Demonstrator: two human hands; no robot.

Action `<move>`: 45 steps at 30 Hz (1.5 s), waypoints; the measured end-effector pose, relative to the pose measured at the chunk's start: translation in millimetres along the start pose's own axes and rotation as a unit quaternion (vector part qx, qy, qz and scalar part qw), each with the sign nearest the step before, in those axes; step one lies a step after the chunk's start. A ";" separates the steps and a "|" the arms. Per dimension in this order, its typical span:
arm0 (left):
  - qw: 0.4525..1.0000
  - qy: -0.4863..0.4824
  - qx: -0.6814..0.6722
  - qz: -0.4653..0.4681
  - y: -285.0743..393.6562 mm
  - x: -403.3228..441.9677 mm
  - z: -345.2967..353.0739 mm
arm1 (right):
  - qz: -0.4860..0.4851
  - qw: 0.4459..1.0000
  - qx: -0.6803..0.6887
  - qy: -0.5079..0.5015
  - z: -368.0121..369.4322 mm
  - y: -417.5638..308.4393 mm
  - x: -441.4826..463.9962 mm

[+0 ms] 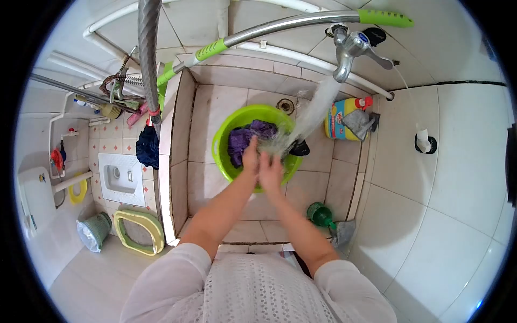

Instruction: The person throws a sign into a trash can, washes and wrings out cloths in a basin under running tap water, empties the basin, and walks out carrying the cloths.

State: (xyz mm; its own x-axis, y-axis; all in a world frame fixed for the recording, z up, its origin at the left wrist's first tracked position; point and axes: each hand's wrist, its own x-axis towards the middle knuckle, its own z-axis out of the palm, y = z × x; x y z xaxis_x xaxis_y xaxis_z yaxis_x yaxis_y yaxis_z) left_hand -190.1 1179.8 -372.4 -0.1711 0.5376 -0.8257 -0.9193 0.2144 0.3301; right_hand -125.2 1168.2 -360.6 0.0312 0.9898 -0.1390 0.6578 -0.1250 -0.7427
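A green basin (pixel 218 148) stands on the tiled floor of a raised-edge washing area, with wet purple cloth (pixel 239 142) inside. Water (pixel 318 110) pours from the metal tap (pixel 344 56) and splashes over the basin's middle. My left hand (pixel 250 157) is in the splash beside the purple cloth, seen edge-on with fingers stretched forward. Close to its right, my right hand (pixel 270 171) has its fingers extended into the water, partly blurred by spray. Neither hand visibly grips anything. A dark piece of cloth (pixel 299 148) hangs over the basin's right rim.
Right of the basin stand a yellow detergent bottle (pixel 335 119) with a grey cloth on it and a green bottle (pixel 321 215). A floor drain (pixel 285 106) lies behind. A long green-and-silver pole (pixel 291 24) crosses above. Left, past the low wall (pixel 180 151), is a squat toilet (pixel 121 179).
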 end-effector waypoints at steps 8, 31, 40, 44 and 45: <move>0.997 0.016 0.056 -0.056 -50.0 5.3 -19.3 | 0.087 0.991 0.079 -0.067 1.3 15.4 32.7; 0.987 -0.013 -0.116 -0.114 -9.9 35.1 -4.5 | 0.449 0.822 0.338 -0.089 -4.8 48.2 85.7; 0.996 -0.061 -0.020 -0.061 -24.5 41.8 -20.9 | -0.044 0.996 0.072 -0.043 -16.4 -46.6 11.0; 0.995 0.025 0.093 -0.024 -44.5 2.1 -4.2 | 0.117 0.980 0.134 0.085 15.3 61.2 72.9; 0.994 0.063 0.083 -0.027 -29.3 -4.7 4.9 | 0.063 0.993 0.098 0.025 6.9 40.2 56.0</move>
State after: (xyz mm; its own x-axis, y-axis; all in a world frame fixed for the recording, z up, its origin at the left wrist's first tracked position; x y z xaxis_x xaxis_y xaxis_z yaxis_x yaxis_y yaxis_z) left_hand -160.7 1175.0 -376.0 -0.1753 0.4168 -0.8919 -0.8594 0.3773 0.3452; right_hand -102.3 1218.1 -402.7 0.1442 0.9670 -0.2098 0.4878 -0.2540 -0.8352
